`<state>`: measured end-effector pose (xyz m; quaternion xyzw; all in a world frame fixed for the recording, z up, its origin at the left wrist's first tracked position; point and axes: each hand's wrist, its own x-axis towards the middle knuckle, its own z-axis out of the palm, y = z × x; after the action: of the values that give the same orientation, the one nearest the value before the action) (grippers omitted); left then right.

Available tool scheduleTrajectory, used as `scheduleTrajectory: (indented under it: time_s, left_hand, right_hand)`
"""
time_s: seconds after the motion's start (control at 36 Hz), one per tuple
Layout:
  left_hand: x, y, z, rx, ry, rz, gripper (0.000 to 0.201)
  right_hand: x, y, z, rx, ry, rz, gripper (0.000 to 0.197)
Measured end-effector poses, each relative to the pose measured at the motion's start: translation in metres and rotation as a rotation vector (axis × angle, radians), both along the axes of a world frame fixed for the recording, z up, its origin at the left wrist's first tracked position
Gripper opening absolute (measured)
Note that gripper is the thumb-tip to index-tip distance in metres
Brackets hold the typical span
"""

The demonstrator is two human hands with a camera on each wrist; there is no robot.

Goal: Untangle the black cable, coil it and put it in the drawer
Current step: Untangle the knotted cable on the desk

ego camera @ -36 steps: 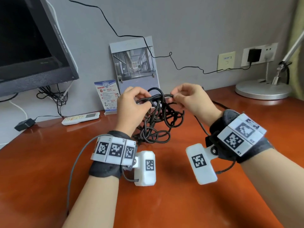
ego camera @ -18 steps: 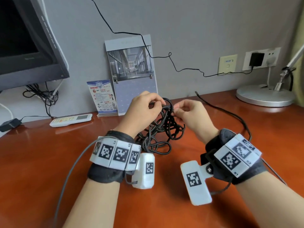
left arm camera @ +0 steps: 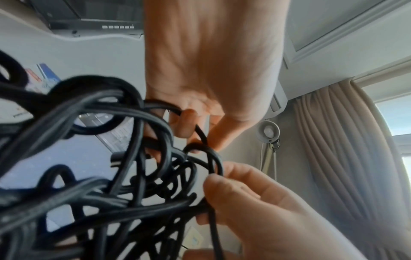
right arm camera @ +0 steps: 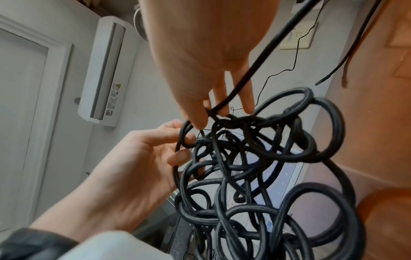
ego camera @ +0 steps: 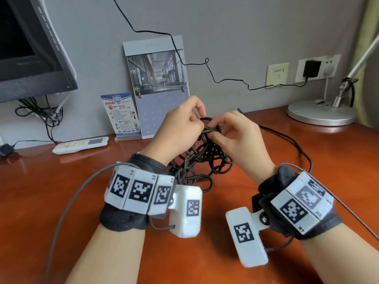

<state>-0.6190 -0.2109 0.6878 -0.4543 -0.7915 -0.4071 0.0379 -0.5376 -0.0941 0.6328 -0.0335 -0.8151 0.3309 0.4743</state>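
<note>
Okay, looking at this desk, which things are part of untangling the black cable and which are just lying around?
Part of the job:
- black cable, tangled, pinched near its top by the left hand and the right hand

Just lying about:
- remote control
- calendar
- leaflet
- lamp base
- monitor

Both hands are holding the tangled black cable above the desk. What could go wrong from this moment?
1. The left hand and right hand pinch loops at the top of the tangled black cable; pulling them apart may tighten the knots instead of loosening them.
2. A free strand trails right across the red-brown wooden desk toward the round silver lamp base; it might catch there.
</note>
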Motion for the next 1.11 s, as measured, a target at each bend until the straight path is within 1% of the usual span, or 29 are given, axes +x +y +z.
scheduleTrajectory:
  time_s: [0.06,0.08,0.14,0.17,0.22,0.28,0.31,0.36,0.42,0.44,0.47,0.53,0.56,0.58,0.61,0.64,0.67,0.72,0.78,0.86,0.94,1.0,1.03,1.06,1.11]
  left_hand:
    - [0.003,0.002,0.000,-0.003,-0.012,-0.006,0.031]
    - [0.005,0.003,0.000,0.024,-0.023,-0.001,0.032]
    - [0.006,0.001,0.003,0.143,-0.072,0.043,0.037]
    - [0.005,-0.001,0.005,0.222,-0.138,0.068,0.041]
    - [0.001,-0.006,0.008,0.380,-0.338,0.086,0.046]
    - [-0.002,-0.012,0.010,0.482,-0.508,0.094,0.046]
    - [-0.004,-0.014,0.011,0.501,-0.553,0.108,0.043]
    - [-0.007,-0.016,0.012,0.495,-0.565,0.142,0.034]
    - [-0.007,-0.017,0.015,0.444,-0.475,0.164,0.023]
    - [-0.006,-0.017,0.016,0.388,-0.380,0.177,0.019]
    - [-0.003,-0.019,0.018,0.310,-0.251,0.209,0.018]
    - [0.005,-0.020,0.020,0.136,0.095,0.330,0.016]
    - [0.011,-0.021,0.020,0.056,0.278,0.389,0.019]
    - [0.014,-0.021,0.019,0.007,0.446,0.396,0.029]
    - [0.016,-0.021,0.018,-0.015,0.589,0.356,0.039]
    - [0.017,-0.020,0.017,-0.049,0.695,0.304,0.046]
    - [0.017,-0.018,0.016,-0.099,0.758,0.256,0.049]
    - [0.015,-0.014,0.012,-0.239,0.786,0.212,0.048]
    - [0.016,-0.011,0.008,-0.330,0.817,0.225,0.040]
    - [0.016,-0.010,0.004,-0.307,0.854,0.280,0.028]
    - [0.016,-0.011,0.005,-0.218,0.852,0.325,0.027]
    - [0.015,-0.015,0.010,-0.085,0.794,0.328,0.022]
    - [0.013,-0.018,0.014,0.037,0.728,0.328,0.020]
    - [0.012,-0.021,0.019,0.176,0.633,0.324,0.019]
    - [0.007,-0.028,0.029,0.424,0.413,0.262,0.021]
  right_hand:
    - [0.000,0.000,0.001,-0.005,0.007,-0.042,0.013]
    - [0.001,0.001,0.001,-0.005,0.010,-0.063,0.012]
    - [0.003,0.005,0.001,0.000,0.014,-0.097,0.010]
    - [0.003,0.007,0.000,-0.011,0.011,-0.099,0.010]
    - [0.004,0.011,-0.002,-0.045,0.008,-0.086,0.010]
    - [0.003,0.012,-0.004,-0.049,0.007,-0.080,0.010]
    - [0.002,0.011,-0.005,-0.046,0.005,-0.076,0.010]
    - [-0.001,0.009,-0.006,-0.036,0.007,-0.080,0.011]
    - [-0.003,0.007,-0.007,-0.025,0.017,-0.091,0.018]
    - [-0.003,0.005,-0.007,-0.022,0.018,-0.089,0.021]
    - [-0.004,0.004,-0.007,-0.022,0.018,-0.081,0.023]
    - [-0.004,0.001,-0.006,-0.009,0.025,-0.068,0.025]
    - [-0.004,0.000,-0.006,0.004,0.028,-0.066,0.025]
    - [-0.003,-0.001,-0.006,0.017,0.032,-0.066,0.026]
    - [-0.003,-0.002,-0.005,0.028,0.036,-0.062,0.026]
    - [-0.003,-0.004,-0.005,0.036,0.041,-0.055,0.027]
    - [-0.003,-0.005,-0.004,0.041,0.046,-0.048,0.026]
    - [-0.003,-0.006,-0.005,0.047,0.054,-0.042,0.024]
    - [-0.004,-0.006,-0.006,0.044,0.059,-0.046,0.023]
    - [-0.005,-0.006,-0.008,0.054,0.064,-0.027,0.024]
    - [-0.005,-0.008,-0.007,0.095,0.081,-0.007,0.021]
    - [-0.005,-0.007,-0.008,0.102,0.083,-0.005,0.022]
    - [-0.005,-0.005,-0.010,0.088,0.077,-0.001,0.024]
    - [-0.005,-0.002,-0.011,0.065,0.066,0.008,0.026]
    - [-0.005,0.002,-0.014,0.017,0.038,0.027,0.026]
